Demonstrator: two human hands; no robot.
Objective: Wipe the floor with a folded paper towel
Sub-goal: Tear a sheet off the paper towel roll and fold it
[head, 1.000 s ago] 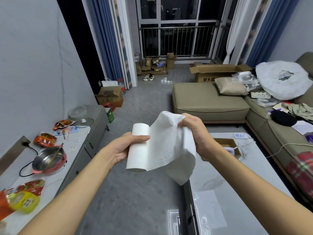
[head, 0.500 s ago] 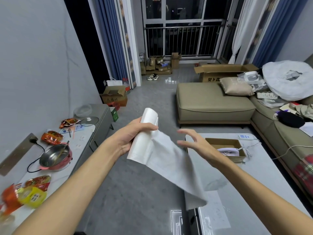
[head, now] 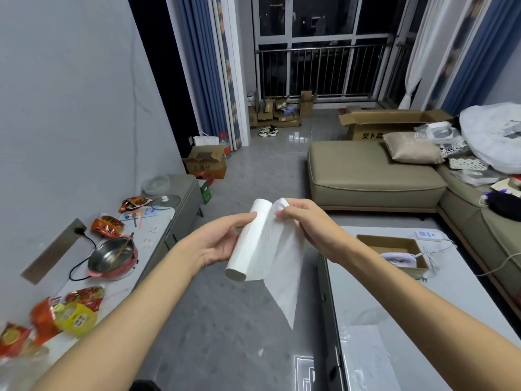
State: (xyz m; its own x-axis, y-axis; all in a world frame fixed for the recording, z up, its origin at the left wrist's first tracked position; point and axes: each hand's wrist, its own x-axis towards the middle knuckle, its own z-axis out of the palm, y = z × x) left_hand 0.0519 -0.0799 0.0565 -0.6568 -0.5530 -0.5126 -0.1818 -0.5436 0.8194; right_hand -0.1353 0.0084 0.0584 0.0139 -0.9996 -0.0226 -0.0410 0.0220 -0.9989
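Head view: left hand (head: 222,241) grips paper towel roll (head: 249,241); right hand (head: 306,221) pinches its loose sheet (head: 282,266).

Towel roll (head: 251,241) & its loose sheet (head: 284,280): plain white, no print. Floor (head: 225,320): mid grey w/ faint darker mottling. Wall (head: 70,108): pale grey. Curtains (head: 194,66): blue, w/ patterned blue-tan edge strip. Sofa (head: 366,176): olive-khaki; pillow (head: 411,148) beige. Pot (head: 112,258): pink outside, silver inside; cord (head: 81,249) black. Snack packets (head: 107,225): red/orange; one packet (head: 74,320) yellow. Cardboard box (head: 363,134): brown, black lettering. Sm. carton (head: 206,193): green.
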